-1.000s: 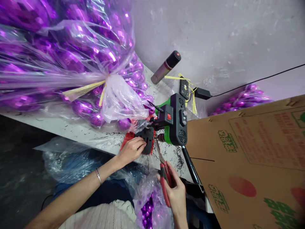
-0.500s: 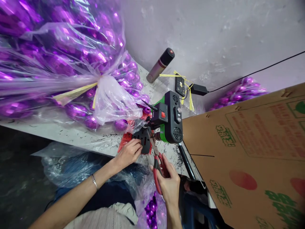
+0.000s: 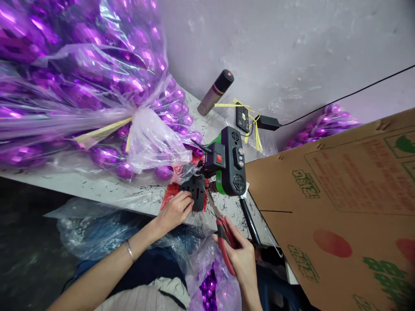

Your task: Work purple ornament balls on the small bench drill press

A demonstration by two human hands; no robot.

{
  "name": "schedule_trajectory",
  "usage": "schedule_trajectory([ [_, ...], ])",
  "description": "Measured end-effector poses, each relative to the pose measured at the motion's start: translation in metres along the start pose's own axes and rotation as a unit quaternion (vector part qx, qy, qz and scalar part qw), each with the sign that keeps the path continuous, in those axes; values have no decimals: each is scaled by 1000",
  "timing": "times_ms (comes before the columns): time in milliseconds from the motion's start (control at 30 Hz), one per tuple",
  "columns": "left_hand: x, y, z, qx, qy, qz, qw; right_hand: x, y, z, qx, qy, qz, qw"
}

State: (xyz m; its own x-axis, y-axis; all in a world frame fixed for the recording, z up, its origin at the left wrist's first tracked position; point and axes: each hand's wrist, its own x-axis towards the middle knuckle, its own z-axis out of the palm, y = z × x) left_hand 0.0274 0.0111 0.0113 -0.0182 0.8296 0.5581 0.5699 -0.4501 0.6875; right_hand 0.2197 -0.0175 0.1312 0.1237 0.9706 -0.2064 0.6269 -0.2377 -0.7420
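- Right hand (image 3: 241,255): closed round the scissors (image 3: 223,235). I see these point away from it, ending close beside the plate (image 3: 198,196); their tips are hard to make out.
- Left hand (image 3: 175,211): fingertips on the plate. Pinching or only pressing, I cannot tell; the undersides are hidden.
- Plate: black, slotted, at the left fingertips.
- Red piece (image 3: 167,195): just beside the left fingers, running partly under the plate; I cannot make out what it is.
- Machine (image 3: 235,162): black and green, beyond the scissors' tips; far side hidden from me.
- Bag (image 3: 155,138): beyond the left hand, tied, purple baubles (image 3: 105,155) blurred by its film; cut off at my view's edge.
- Carton (image 3: 340,190): to the right of the right hand, near; partly out of my view.
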Motion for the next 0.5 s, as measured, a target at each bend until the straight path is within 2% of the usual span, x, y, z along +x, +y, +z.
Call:
schedule_trajectory([
  [500,0,0,0,2,-1,1,1000,-5,4,2,16,9,13,1000],
])
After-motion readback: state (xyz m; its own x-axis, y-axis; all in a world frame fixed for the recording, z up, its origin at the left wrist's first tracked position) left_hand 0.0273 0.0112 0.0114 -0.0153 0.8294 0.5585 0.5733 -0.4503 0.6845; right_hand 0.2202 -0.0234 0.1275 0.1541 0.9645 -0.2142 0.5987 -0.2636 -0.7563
